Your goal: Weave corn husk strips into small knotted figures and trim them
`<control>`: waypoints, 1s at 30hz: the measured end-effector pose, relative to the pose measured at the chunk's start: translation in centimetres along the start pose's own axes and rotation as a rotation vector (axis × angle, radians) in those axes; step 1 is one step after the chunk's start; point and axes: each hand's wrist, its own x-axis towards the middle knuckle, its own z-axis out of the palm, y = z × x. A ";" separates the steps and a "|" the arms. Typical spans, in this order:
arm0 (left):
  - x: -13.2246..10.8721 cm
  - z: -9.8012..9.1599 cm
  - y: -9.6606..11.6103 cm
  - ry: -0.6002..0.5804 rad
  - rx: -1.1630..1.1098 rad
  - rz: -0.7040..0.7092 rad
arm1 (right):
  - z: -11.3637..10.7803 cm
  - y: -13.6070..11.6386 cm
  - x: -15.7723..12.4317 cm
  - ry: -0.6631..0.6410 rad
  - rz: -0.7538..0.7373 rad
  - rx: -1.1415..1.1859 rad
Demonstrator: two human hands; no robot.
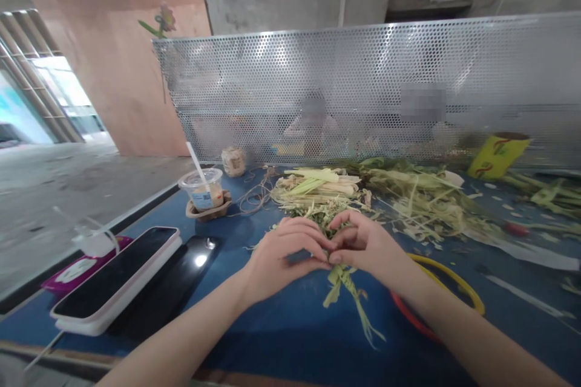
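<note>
My left hand (290,248) and my right hand (365,242) meet above the middle of the blue table, thumbs and fingertips pinched together. Between them is a knotted green leaf strand (344,285), its thin split ends hanging toward me. My fingers cover its upper part. Just beyond my hands lies a bundle of pale green and straw-coloured leaf strips (318,184), with small crumpled green bits (313,211) at its near side.
Left are a phone in a pale case (118,272), a dark glossy slab (186,272) and a drink cup with straw (202,190). Right are loose leaves (422,193), a yellow roll (499,156) and a yellow-and-red ring (463,284). A perforated metal screen (272,78) stands behind.
</note>
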 end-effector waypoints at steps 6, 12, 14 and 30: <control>-0.6 0.4 0.2 -0.070 -0.394 -0.250 | 0.0 0.0 -0.4 -0.182 0.074 0.065; -0.9 0.7 0.3 -0.099 -0.480 -0.273 | 0.1 -0.2 -0.5 -0.287 0.121 0.041; -1.0 0.9 0.3 -0.091 -0.491 -0.275 | 0.1 0.0 -0.4 -0.319 0.137 0.039; -0.9 1.2 0.7 0.045 -0.238 -0.443 | 0.2 -0.9 -1.1 -0.042 -0.009 -0.351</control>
